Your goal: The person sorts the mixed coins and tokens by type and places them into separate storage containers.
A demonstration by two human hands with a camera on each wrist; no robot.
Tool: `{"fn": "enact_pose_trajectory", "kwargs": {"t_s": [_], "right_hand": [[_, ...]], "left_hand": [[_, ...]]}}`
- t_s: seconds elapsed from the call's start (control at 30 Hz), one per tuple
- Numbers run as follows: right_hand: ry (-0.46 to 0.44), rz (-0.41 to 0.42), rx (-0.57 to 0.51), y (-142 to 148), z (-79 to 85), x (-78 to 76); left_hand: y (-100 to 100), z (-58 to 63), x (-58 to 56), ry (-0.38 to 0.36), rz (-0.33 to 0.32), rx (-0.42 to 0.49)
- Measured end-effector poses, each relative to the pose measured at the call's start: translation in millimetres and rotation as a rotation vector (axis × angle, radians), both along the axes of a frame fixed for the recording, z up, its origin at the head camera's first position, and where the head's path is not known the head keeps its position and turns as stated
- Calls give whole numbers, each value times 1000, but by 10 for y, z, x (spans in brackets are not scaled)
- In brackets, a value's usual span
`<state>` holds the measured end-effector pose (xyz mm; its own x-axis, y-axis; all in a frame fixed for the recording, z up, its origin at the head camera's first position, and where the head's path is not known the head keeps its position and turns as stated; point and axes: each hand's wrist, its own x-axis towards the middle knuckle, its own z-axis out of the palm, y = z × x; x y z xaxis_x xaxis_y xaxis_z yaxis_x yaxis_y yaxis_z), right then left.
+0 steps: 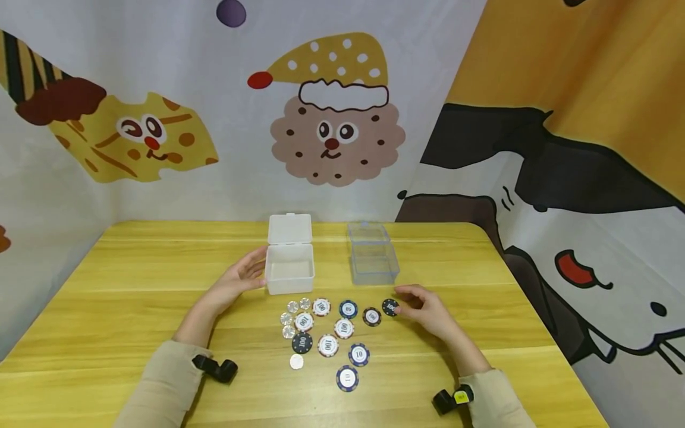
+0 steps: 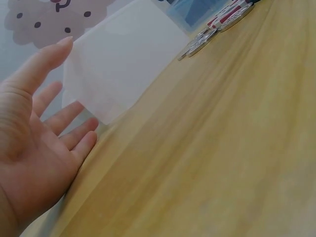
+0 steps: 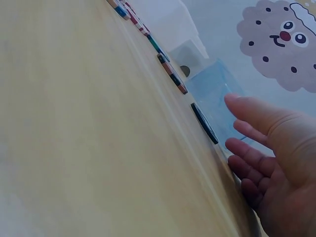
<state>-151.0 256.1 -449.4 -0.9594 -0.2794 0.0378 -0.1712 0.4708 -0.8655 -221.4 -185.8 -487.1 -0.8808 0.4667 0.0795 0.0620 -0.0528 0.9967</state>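
My left hand (image 1: 242, 279) is at the left side of a white plastic box (image 1: 289, 286) with its lid raised. Its fingers (image 2: 66, 118) are spread and reach along the box wall, which the thumb tip seems to touch. On the right, my right hand (image 1: 425, 308) rests with loosely bent fingers beside a black poker chip (image 1: 389, 307). The right wrist view has that black chip (image 3: 204, 123) lying flat, apart from the thumb. A clear plastic box (image 1: 374, 277), also with its lid up, stands just beyond the right hand.
Between the hands lie several poker chips, among them a white one (image 1: 328, 345), a blue one (image 1: 348, 309) and a second black one (image 1: 302, 343). Several silvery coins (image 1: 288, 331) sit left of them. A printed curtain (image 1: 214, 196) hangs behind the wooden table (image 1: 160, 261).
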Motion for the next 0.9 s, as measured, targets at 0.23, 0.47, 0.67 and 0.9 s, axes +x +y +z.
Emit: {"fn": "enact_pose_trajectory", "kwargs": {"t_s": [0.23,0.47,0.67,0.9], "right_hand": [[7,8,51,-5,-53,-28],[53,-11,89,85,-382,-142],[89,3,131,82,-428,-175],[108,-1,183,46,-409,-177]], "left_hand": [[7,-14,-9,-5,24,-24],[7,-12,-3,-7,33,-31],[7,-14,-3,-1,26,-19],[1,-23,3,-3,33,-30]]}}
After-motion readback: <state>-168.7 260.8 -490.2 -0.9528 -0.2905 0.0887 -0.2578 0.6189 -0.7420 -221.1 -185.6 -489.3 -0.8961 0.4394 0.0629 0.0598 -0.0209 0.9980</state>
